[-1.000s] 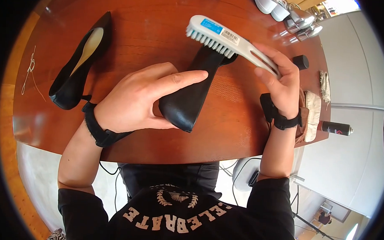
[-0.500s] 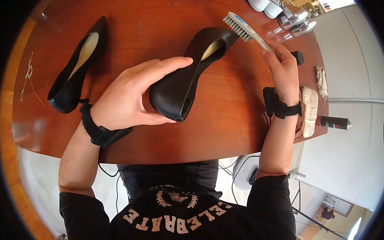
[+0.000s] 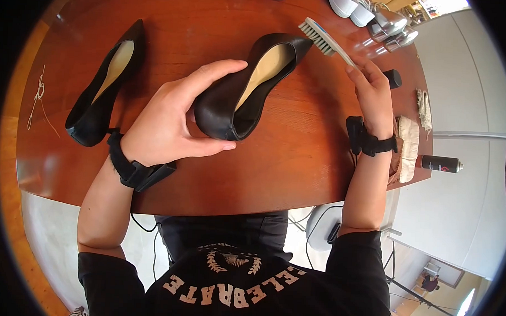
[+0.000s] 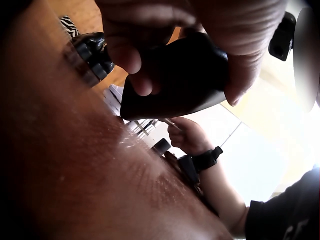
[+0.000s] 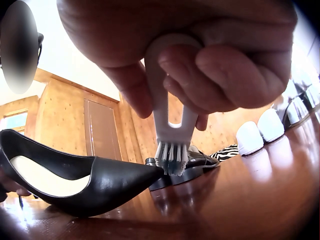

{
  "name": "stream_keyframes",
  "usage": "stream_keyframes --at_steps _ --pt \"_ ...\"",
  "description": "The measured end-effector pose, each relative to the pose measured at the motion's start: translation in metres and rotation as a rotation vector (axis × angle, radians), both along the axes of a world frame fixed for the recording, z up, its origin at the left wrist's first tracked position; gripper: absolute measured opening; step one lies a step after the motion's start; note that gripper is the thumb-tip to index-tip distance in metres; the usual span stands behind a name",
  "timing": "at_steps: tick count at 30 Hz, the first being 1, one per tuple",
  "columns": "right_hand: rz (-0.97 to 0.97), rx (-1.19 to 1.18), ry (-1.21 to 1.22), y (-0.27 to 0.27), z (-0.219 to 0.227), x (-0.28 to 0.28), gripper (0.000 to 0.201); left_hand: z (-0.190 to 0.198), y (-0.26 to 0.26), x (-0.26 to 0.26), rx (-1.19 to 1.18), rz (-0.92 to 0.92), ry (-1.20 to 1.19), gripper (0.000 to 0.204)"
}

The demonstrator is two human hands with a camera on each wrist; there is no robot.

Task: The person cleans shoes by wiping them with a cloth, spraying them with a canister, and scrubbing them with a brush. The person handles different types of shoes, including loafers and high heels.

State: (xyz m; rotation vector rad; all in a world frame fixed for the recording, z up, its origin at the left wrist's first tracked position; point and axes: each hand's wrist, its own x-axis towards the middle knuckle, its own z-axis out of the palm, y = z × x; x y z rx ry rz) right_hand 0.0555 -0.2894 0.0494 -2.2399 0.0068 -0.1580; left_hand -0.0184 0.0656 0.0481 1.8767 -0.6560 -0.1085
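Note:
My left hand (image 3: 171,110) grips a black pointed pump (image 3: 221,101) around its heel end, thumb on one side and fingers on the other. The pump's pale insole faces up, and its toe points to the far right. My right hand (image 3: 372,87) holds a white scrub brush (image 3: 324,38) by its slotted handle. In the right wrist view the brush's bristles (image 5: 171,161) are right at the toe tip of the pump (image 5: 115,182). The left wrist view shows the pump (image 4: 180,80) from beneath my left hand (image 4: 240,30). The matching black pump (image 3: 108,86) lies at the left.
White sneakers (image 3: 353,8) and shiny silver shoes (image 3: 388,29) stand at the far right of the brown table (image 3: 297,165). A black cap-like cylinder (image 3: 394,79), cream-coloured footwear (image 3: 408,149) and a black spray can (image 3: 442,163) line the right side. A knotted string (image 3: 39,95) lies at the left.
The left hand has rolled the held pump so its opening faces up. The right hand has moved the brush from above the shoe to the toe and turned it.

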Motion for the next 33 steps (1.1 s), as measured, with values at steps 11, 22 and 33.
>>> stream_keyframes --at_steps 11,22,33 --pt "-0.008 0.063 0.051 -0.004 -0.009 0.004 0.039 -0.012 -0.001 0.007 -0.109 0.066 -0.146 0.076" --pt "-0.076 0.247 0.033 0.007 0.004 -0.002 0.031 -0.011 0.000 0.005 -0.069 0.285 -0.033 0.072" --pt "-0.125 0.490 0.027 -0.003 -0.004 0.007 0.030 0.002 0.003 0.001 -0.047 0.167 -0.260 0.065"
